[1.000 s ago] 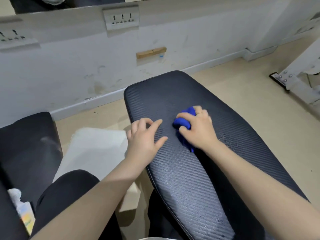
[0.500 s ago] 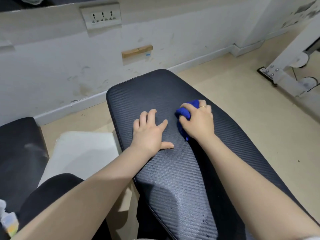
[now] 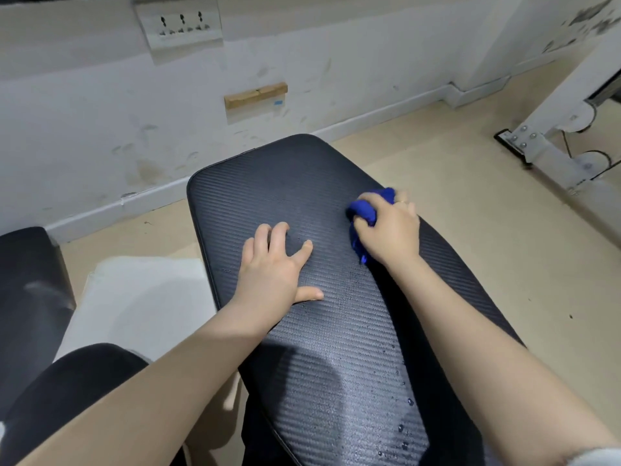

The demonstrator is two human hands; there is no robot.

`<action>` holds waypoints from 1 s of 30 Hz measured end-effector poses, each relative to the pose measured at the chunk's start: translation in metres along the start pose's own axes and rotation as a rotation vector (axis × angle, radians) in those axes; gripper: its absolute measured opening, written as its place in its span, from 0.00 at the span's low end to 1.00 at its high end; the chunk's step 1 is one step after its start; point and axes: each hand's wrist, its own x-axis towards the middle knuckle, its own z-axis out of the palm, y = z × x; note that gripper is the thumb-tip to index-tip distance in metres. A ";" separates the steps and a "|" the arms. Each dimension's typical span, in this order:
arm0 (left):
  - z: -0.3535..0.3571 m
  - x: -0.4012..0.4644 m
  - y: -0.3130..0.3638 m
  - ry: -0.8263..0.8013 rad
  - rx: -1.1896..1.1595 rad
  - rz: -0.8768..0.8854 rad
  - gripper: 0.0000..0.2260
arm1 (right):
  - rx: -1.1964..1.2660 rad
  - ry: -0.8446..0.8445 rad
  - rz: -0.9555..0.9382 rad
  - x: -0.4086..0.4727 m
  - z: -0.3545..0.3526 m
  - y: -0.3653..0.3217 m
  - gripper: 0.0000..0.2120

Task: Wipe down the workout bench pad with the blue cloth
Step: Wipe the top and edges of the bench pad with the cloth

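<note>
wiping in hand, midway by the look of it: blue cloth bunched small and being pressed onto the bench pad near its right edge, roughly halfway between near and far ends. right hand gripping the cloth, fingers curled tight round the wad, thumb side tucked under (a ring showing on one finger). cloth mostly hidden beneath the palm, a blue lump poking out at the far-left side of the knuckles and a thin tail trailing out toward the near side, lying on the pad just left of the wrist.

left hand resting flat on the pad left of centre, fingers spread apart and holding nothing, thumb stretched toward the right; bracing the counter rather than wiping, well apart from the cloth.

water droplets beading on the near right part of the pad, so judging that stretch as not yet dried. far end of the pad looking matte and dry-ish, though hard to tell for certain.

next move probably calling for dragging the wad back toward the near end along the right side, keeping firm downward pressure, and opening the bunch out a little for more contact. worth lifting the left hand aside later, since the patch beneath it is covered. risk: cloth slipping off the rounded right edge toward the floor.
</note>
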 end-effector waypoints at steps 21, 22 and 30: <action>-0.009 -0.032 -0.035 -0.106 -0.178 -0.147 0.40 | -0.075 -0.058 -0.027 -0.013 0.010 -0.044 0.17; -0.006 -0.042 -0.039 -0.114 -0.202 -0.178 0.42 | -0.101 -0.050 -0.037 -0.017 0.013 -0.051 0.18; 0.009 -0.071 -0.046 -0.145 -0.298 -0.176 0.53 | 0.042 -0.303 -0.530 -0.085 0.014 -0.073 0.18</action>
